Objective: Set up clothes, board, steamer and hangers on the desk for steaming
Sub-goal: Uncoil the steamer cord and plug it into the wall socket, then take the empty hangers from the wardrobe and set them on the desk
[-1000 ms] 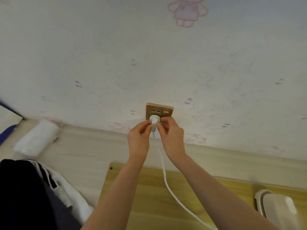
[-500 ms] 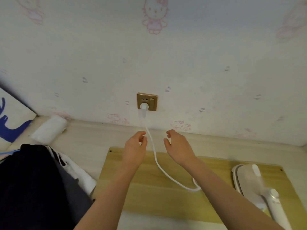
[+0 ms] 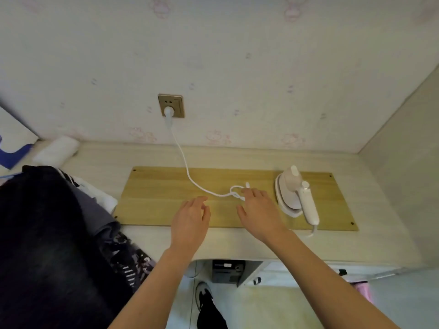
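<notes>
The cord (image 3: 190, 179) just ahead of the spread, empty fingers (image 3: 251, 194) should be laid flat, away from the steamer (image 3: 288, 193).

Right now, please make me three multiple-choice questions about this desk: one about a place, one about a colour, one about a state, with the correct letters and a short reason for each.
1. Where does the steamer lie?
A. on the right end of the board
B. on the clothes
C. on the floor

2. What colour is the cord?
A. black
B. white
C. red

3. What is the state of the plug?
A. lying on the board
B. held in the left hand
C. in the socket

Answers:
1. A, the steamer rests on the board's right end, while the clothes are piled at the left.
2. B, the cord shows white from wall to board.
3. C, the plug sits in the socket; the left hand and right hand hover open over the board, holding nothing.
</notes>
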`<move>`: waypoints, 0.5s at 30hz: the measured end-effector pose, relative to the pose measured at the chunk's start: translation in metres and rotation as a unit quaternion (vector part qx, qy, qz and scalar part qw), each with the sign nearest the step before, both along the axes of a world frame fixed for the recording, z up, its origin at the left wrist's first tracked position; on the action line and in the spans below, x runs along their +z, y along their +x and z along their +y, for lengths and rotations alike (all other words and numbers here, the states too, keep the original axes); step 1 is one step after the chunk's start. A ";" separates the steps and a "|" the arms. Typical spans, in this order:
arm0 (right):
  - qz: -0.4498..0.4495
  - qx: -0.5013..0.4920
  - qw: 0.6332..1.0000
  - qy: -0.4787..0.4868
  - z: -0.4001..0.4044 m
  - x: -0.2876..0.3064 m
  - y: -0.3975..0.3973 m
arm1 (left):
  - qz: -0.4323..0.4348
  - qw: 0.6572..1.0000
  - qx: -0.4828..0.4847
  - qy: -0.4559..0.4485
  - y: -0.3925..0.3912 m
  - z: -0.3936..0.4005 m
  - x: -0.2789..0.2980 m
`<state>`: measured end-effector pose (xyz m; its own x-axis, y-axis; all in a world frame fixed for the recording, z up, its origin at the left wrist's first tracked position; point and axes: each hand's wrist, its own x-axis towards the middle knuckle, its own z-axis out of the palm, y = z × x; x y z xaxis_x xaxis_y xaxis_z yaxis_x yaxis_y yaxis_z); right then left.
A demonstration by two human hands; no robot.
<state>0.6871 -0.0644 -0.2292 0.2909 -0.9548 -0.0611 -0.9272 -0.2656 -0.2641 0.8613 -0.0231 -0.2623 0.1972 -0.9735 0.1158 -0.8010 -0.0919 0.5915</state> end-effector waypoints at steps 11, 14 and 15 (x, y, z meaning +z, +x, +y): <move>0.028 -0.086 0.996 -0.015 0.152 0.002 -0.111 | -0.105 0.984 -0.118 -0.077 -0.107 0.119 0.008; 0.028 -0.106 0.994 -0.011 0.185 0.003 -0.125 | -0.127 0.976 -0.150 -0.089 -0.123 0.141 0.009; 0.024 -0.115 0.993 -0.010 0.197 0.004 -0.128 | -0.132 0.974 -0.161 -0.088 -0.127 0.148 0.009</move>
<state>0.5591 0.1325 -0.2253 0.0620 -0.9969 -0.0490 -0.9754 -0.0501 -0.2149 0.7343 0.1250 -0.2532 -0.1751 -0.9401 0.2926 -0.8977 0.2745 0.3447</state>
